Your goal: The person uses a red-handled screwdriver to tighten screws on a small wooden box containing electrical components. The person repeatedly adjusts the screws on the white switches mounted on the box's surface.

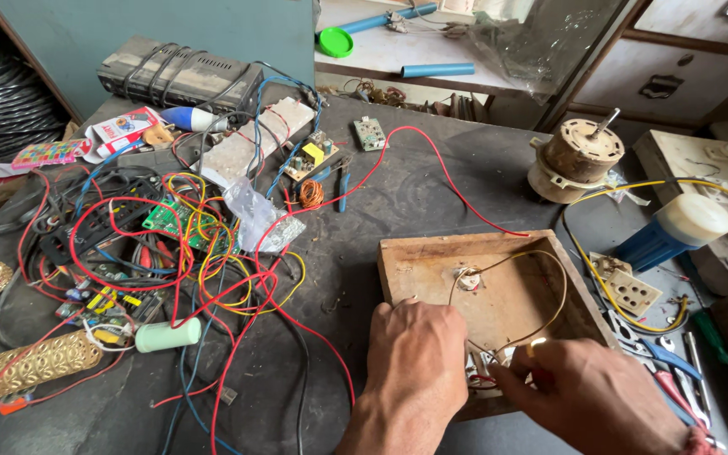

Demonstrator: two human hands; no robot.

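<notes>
Our left hand [416, 358] lies knuckles up on the near edge of the wooden box [499, 297], fingers curled over the switch parts [484, 368] at its front; whether they actually pinch anything we cannot tell. Our right hand [587, 394] pinches something small between thumb and fingertip beside the same parts (it is too small to identify). The box sits open side up near the front of the dark worktop [398, 198], right of centre, its long axis running left to right, turned slightly. A thin yellow wire [549, 286] loops across its floor from a white fitting [468, 279] in the middle.

Outward: a red wire [457, 190] runs off the far rim toward a tangle of wires [170, 253] and circuit boards on the left. To the right stand a motor [573, 158], a blue torch [674, 229] and a white socket plate [631, 292]. Behind are drawers and a cluttered shelf.
</notes>
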